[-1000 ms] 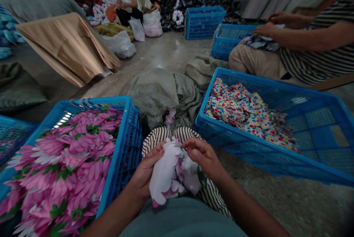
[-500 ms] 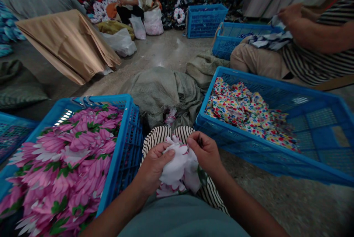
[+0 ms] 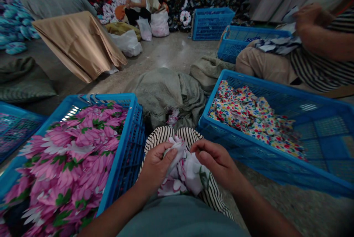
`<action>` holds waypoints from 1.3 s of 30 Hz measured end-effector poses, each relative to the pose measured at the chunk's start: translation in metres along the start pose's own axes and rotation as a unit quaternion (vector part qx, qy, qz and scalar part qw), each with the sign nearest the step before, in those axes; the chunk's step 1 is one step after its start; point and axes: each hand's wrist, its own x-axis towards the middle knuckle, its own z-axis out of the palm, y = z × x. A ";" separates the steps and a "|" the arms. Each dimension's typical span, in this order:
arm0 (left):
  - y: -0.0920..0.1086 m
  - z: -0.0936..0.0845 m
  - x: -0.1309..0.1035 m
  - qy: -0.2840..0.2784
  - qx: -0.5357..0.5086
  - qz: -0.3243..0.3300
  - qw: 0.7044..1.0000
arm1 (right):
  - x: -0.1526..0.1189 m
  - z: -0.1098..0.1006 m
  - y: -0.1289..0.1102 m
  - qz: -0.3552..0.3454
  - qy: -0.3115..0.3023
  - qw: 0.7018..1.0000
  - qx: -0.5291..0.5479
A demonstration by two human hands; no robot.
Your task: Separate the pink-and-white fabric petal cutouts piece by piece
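My left hand [image 3: 158, 161] pinches a white fabric flower piece [image 3: 177, 156] with pink edges, thumb on top, above my lap. More white petal cloth [image 3: 193, 170] with a green leaf part lies under and beside it on my striped trousers [image 3: 160, 135]. My right hand [image 3: 218, 161] is just right of the cloth, its fingers curled and thumb drawn in. Whatever may sit inside those fingers is hidden. At my left stands a blue crate [image 3: 132, 111] heaped with pink fabric flowers [image 3: 91, 156] with green leaves.
On the right, a blue crate [image 3: 204, 121] holds colourful printed cloth pieces [image 3: 249, 108]. Grey-green sacking [image 3: 163, 89] lies ahead. A person in a striped top [image 3: 312, 65] sits at right with cloth; another person [image 3: 135, 1] sits far back. A brown-draped object [image 3: 80, 41] stands left.
My right hand has moved slightly right, away from the flower piece, and a dark thing between its fingers no longer shows. The cloth in my left hand is more folded. The view has shifted left.
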 end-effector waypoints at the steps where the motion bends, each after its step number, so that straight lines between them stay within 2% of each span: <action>1: 0.001 -0.001 -0.001 0.007 0.036 0.023 0.999 | -0.002 0.004 -0.003 0.008 -0.006 1.000 0.005; 6: 0.002 0.000 -0.002 -0.009 0.084 0.069 0.994 | -0.002 0.021 0.000 0.037 0.006 0.999 0.016; 12: -0.001 0.000 -0.006 -0.031 0.098 0.089 0.991 | 0.000 0.025 0.005 0.036 0.034 0.997 -0.053; 21: -0.003 0.001 -0.005 -0.046 0.108 0.080 0.990 | 0.000 0.026 0.002 0.017 0.042 0.998 -0.053; 29: -0.003 0.002 -0.006 -0.043 0.105 0.066 0.991 | -0.002 0.027 0.004 0.034 0.061 0.997 -0.029; 32: -0.004 0.002 -0.006 -0.042 0.096 0.051 0.993 | 0.000 0.028 0.010 0.049 0.104 0.993 0.036; 35: -0.004 0.002 -0.005 -0.051 0.075 0.039 0.995 | 0.006 0.026 0.022 0.081 0.150 0.969 0.178; 37: -0.003 0.002 -0.005 -0.073 0.059 0.030 0.995 | 0.010 0.025 0.031 0.093 0.125 0.955 0.254; 39: -0.002 0.000 -0.003 -0.095 0.060 0.032 0.993 | 0.011 0.026 0.038 0.102 0.053 0.952 0.285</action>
